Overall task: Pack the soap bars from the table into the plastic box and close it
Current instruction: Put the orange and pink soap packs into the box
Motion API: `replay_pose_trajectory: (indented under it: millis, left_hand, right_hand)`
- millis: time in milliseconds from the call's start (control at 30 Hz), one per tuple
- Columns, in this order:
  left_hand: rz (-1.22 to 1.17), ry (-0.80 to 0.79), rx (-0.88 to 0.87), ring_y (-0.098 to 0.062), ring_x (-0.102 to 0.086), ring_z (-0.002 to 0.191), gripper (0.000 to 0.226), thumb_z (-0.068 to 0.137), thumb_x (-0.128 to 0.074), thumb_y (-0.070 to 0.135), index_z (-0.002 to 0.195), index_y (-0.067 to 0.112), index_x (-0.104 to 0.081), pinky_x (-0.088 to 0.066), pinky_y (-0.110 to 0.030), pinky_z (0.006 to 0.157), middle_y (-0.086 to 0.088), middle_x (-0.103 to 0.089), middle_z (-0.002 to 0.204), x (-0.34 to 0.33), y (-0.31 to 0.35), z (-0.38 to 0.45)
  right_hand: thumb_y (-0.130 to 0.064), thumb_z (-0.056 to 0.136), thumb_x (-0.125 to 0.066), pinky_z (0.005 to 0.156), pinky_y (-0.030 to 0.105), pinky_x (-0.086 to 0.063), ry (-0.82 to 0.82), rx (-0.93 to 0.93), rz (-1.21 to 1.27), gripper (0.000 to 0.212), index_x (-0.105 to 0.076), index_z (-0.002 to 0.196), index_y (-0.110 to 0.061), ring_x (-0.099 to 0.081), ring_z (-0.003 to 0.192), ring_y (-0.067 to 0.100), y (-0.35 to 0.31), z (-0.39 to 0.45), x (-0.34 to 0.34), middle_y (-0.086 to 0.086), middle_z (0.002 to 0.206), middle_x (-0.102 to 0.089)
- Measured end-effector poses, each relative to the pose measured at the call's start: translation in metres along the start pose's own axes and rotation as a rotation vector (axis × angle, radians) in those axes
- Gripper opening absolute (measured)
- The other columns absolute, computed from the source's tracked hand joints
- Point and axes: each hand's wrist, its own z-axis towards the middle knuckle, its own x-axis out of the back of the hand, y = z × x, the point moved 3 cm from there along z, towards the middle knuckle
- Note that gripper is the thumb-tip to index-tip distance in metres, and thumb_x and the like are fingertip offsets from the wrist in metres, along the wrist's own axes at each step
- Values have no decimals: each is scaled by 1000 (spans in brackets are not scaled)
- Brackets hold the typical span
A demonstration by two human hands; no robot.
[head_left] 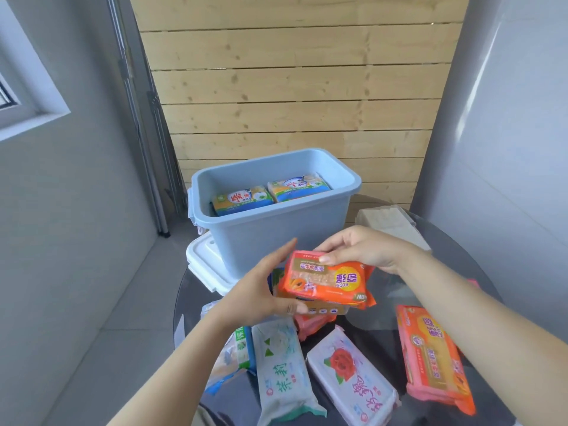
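Packing partly done: two soap packs inside the open blue plastic box. Orange soap pack gripped between left hand and right hand, just before the box. Several packs left on the table; white lid still off.

Bright daylight, glare on the table, edges bowed.

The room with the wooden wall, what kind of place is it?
Probably a room at home: pale wooden plank wall, window frame, and round dark glass table of wrapped soap.
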Motion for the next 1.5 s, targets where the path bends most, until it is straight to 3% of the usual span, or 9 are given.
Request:
replay_pose_trajectory:
  millis: [133, 233, 367, 533, 733, 1033, 1133, 1367, 1500]
  left_hand:
    - [-52, 80, 15, -11, -60, 109, 76, 53, -89, 32, 113, 54, -47, -57, -31, 83, 9, -51, 126, 1, 3, 2]
    - [-91, 113, 80, -14, -63, 103, 69, 52, -90, 32, 106, 41, -48, -61, -35, 69, 3, -52, 121, 4, 0, 2]
    - [-51, 52, 99, -13, -58, 108, 69, 60, -85, 36, 113, 42, -42, -60, -36, 79, 3, -42, 125, 5, 1, -2]
    - [-169, 49, 247, -3, -64, 103, 75, 69, -55, 73, 136, 46, -34, -53, -15, 80, 8, -56, 125, 6, 5, -14]
    - [-341, 166, 413, -23, -72, 91, 57, 85, -64, 35, 139, 30, -43, -57, -42, 86, -6, -72, 108, 3, 16, -20]
    - [-351, 236, 130, -17, -74, 81, 36, 83, -66, 31, 119, 32, -62, -59, -25, 66, -6, -76, 98, 48, 113, -32]
    - [-295, 222, 108, -21, -73, 83, 36, 86, -64, 30, 121, 27, -62, -58, -27, 67, -11, -74, 105, 77, 142, -17]
    - [-276, 161, 254, -25, -64, 81, 31, 90, -56, 9, 121, 9, -60, -56, -41, 84, -14, -67, 103, 124, 146, 39]
    - [-238, 96, 419, -20, -65, 70, 22, 91, -52, 1, 111, 9, -59, -57, -36, 73, -13, -66, 96, 134, 122, 60]
  right_hand:
    - [-17, 77, -72, 68, 19, -56, -3, 61, 5, 19, -72, 95, -24, -70, 78, 12, -3, 14, -12, 5, 94, -75]
    - [-24, 76, -74, 80, 21, -55, 125, 114, -45, 19, -71, 94, -30, -69, 91, 9, 3, 13, -13, -4, 102, -73]
    - [-45, 80, -64, 89, 27, -50, 214, -37, -160, 42, -58, 119, -28, -61, 103, 7, 19, -2, -5, -10, 117, -63]
    - [-41, 86, -57, 75, 46, -59, -10, -241, 138, 43, -53, 121, -17, -69, 95, 24, 32, -19, -16, 6, 110, -70]
    - [-25, 87, -61, 79, 45, -58, 63, -158, 225, 21, -57, 107, -20, -71, 78, 25, 23, -26, -24, 6, 99, -72]
    - [-46, 59, -70, 61, 33, -60, 149, 134, 78, 57, -63, 111, -24, -73, 79, 28, -69, -74, 24, 6, 94, -76]
    - [-37, 75, -66, 63, 34, -60, 191, 188, 58, 41, -63, 113, -22, -72, 72, 26, -103, -65, 40, 8, 96, -74]
    - [-23, 84, -61, 59, 33, -60, 225, 84, 29, 32, -61, 112, -8, -68, 54, 21, -137, 5, 63, 12, 88, -70]
    - [-22, 85, -57, 80, 44, -57, 79, -91, -34, 25, -57, 106, -8, -68, 73, 30, -129, 53, 57, 13, 89, -68]
